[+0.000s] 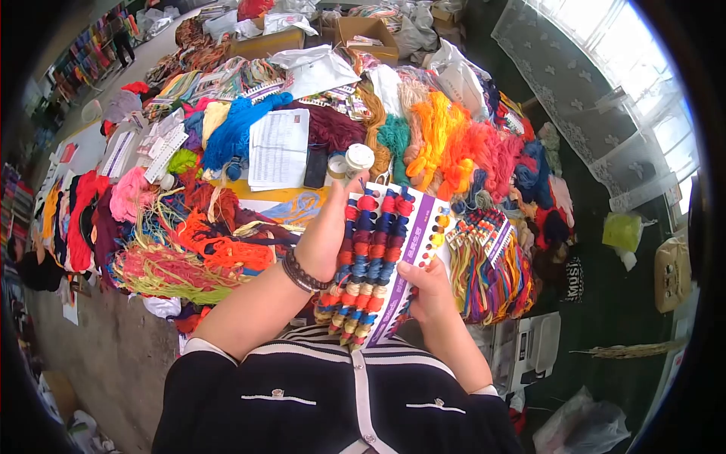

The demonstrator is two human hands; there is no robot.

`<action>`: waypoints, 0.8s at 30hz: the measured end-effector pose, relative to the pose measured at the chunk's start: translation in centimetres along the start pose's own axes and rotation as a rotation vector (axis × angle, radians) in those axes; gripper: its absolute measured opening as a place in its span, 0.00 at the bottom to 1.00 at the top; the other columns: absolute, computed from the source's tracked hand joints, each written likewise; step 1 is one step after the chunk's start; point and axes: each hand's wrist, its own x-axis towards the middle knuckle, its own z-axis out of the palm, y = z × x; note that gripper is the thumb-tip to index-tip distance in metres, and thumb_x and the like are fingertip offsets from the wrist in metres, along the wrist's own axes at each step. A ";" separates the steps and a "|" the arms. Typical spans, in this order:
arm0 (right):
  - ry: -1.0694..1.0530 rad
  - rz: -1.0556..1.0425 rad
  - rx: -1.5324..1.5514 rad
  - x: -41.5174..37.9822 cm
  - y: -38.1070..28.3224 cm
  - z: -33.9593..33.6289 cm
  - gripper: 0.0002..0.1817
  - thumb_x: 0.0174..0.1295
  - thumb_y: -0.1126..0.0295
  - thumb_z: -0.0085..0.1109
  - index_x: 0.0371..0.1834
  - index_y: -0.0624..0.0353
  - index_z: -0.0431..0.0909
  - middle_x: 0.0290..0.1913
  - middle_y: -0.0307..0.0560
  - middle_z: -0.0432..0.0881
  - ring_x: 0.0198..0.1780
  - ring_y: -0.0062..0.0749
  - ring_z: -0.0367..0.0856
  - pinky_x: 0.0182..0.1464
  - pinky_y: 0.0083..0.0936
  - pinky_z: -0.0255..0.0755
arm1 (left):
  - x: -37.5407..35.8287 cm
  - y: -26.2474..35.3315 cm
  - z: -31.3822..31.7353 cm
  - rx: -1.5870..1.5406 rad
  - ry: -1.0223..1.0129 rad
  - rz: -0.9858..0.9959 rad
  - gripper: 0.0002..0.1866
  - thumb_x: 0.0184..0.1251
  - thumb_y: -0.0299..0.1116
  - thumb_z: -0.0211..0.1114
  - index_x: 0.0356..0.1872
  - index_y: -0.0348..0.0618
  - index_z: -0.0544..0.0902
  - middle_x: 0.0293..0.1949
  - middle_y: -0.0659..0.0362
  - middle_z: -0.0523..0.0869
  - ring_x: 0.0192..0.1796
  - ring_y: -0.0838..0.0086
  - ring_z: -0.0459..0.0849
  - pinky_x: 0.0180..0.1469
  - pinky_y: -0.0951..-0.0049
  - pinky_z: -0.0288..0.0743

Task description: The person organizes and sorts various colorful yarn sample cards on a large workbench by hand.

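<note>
In front of my chest I hold white and purple thread cards [408, 257], tilted, with rows of red, blue, cream and yellow threads looped through holes along the edges. My right hand [431, 291] grips the right side, its thumb flat on the front and its other fingers mostly behind. Against the left edge rests my left hand [327, 231], upright, with most of its fingers hidden behind the cards and threads. Just beyond the cards stands a white round-lidded container [359, 157]. Beside my right hand lie more threaded cards [484, 234] with long multicoloured strands.
Heaped yarn covers the table, including blue [238, 136], orange-yellow [439, 136] and red-orange [227, 246] skeins. A printed sheet [278, 147] lies near a dark phone-like object [315, 168]. Cardboard boxes [368, 38] stand behind. A lace curtain [575, 94] hangs at right.
</note>
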 end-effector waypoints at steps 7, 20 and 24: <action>-0.004 0.018 -0.043 0.2 0.4 -1.3 0.20 0.53 0.81 0.63 0.51 0.60 0.73 0.45 0.45 0.83 0.44 0.28 0.82 0.48 0.29 0.77 | 0.2 4.1 0.1 0.572 -0.151 0.038 0.19 0.68 0.24 0.46 0.58 0.30 0.73 0.53 0.54 0.81 0.53 0.75 0.80 0.58 0.74 0.71; -0.027 0.011 -0.006 -0.1 0.0 -0.7 0.18 0.54 0.80 0.62 0.49 0.61 0.74 0.44 0.45 0.83 0.43 0.28 0.83 0.47 0.29 0.77 | 1.7 6.2 -1.1 1.264 -0.135 0.337 0.08 0.62 0.24 0.59 0.41 0.36 0.83 0.45 0.56 0.85 0.46 0.72 0.83 0.50 0.73 0.75; -0.031 -0.015 -0.003 -0.1 0.1 -0.8 0.18 0.54 0.80 0.62 0.49 0.62 0.75 0.45 0.46 0.83 0.43 0.28 0.83 0.48 0.29 0.77 | 2.0 5.5 -2.1 1.523 -0.114 0.521 0.05 0.60 0.26 0.61 0.35 0.40 0.83 0.40 0.55 0.85 0.42 0.63 0.83 0.46 0.67 0.76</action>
